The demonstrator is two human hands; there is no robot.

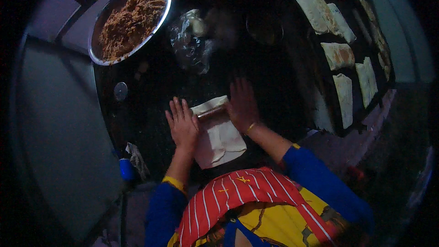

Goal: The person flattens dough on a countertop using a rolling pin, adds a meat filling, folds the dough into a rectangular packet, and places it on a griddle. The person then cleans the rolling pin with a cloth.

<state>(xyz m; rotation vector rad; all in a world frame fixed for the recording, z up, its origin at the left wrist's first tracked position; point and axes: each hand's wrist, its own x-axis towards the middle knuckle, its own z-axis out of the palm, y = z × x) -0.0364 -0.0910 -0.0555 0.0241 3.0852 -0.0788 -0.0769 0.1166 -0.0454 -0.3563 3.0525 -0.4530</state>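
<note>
A pale sheet of dough (228, 139) with folded flaps lies on the dark table before me. Across its far part runs a narrow brown bar (211, 113) with a bright highlight, seemingly a rolling pin; its ends are hidden by my hands. My left hand (183, 123) is flat, palm down, at the dough's left edge, fingers stretched and apart. On the opposite side, my right hand (242, 104) lies flat with its fingers pointing away from me, slightly blurred. Beyond the bar, the far edge of the dough shows as a pale strip.
A metal basin (168, 5) of crumbly brown filling (133, 24) stands far left. Crumpled clear plastic (193, 46) lies ahead. Several folded dough parcels (337, 56) rest on a dark surface at right. A round metal disc (120, 91) and a blue cylindrical object (126, 169) are at left.
</note>
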